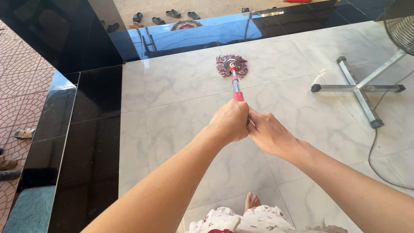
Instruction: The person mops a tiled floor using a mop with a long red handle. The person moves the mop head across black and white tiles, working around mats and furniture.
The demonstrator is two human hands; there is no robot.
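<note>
A mop with a round pink-and-grey fringed head [232,66] rests flat on the pale marble-pattern floor tiles, out in front of me. Its red and silver handle [236,86] runs back toward me. My left hand [230,121] is wrapped around the near end of the handle. Right behind it, my right hand [268,133] grips the same handle, the two hands touching. The part of the handle inside my hands is hidden. My bare foot [252,200] shows below, above patterned clothing.
A standing fan's metal cross base [359,89] and its cable [373,151] lie at the right, the fan cage at the top right corner. Glossy black steps [92,112] border the floor left and far. Sandals [172,14] sit beyond the far step; a blue mat [30,209] lower left.
</note>
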